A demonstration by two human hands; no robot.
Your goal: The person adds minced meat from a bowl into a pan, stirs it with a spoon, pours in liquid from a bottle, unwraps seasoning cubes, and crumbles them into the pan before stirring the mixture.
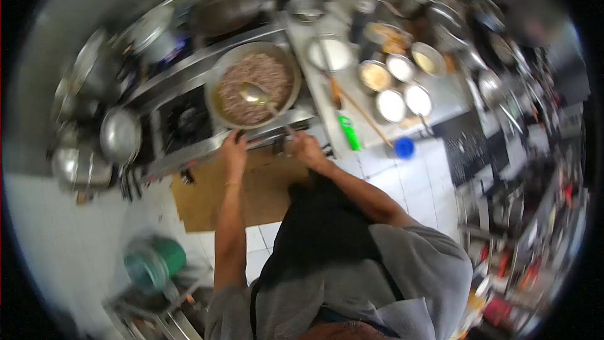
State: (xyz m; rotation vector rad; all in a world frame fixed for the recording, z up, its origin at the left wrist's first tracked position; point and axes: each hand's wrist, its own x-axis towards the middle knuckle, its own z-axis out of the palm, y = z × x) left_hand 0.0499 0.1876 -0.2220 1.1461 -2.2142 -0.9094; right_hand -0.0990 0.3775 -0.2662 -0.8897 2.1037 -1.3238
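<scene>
A wide metal pan [212, 97] on the stove holds brownish-pink minced meat [258, 69]. My right hand [307, 149] is closed around the handle of a ladle [253, 93], whose shiny bowl rests on the meat. At the stove's front edge, just below the pan, my left hand [234, 147] is closed at a small dark piece. Whether that piece is a pan handle or a stove knob I cannot tell.
Right of the stove, a steel counter [343, 141] bears several bowls of white and yellowish contents [391, 106], and a green-handled tool [348, 132]. Pots [154, 38] line the back left. Cardboard [201, 198] covers the floor; a green bucket [167, 255] stands lower left.
</scene>
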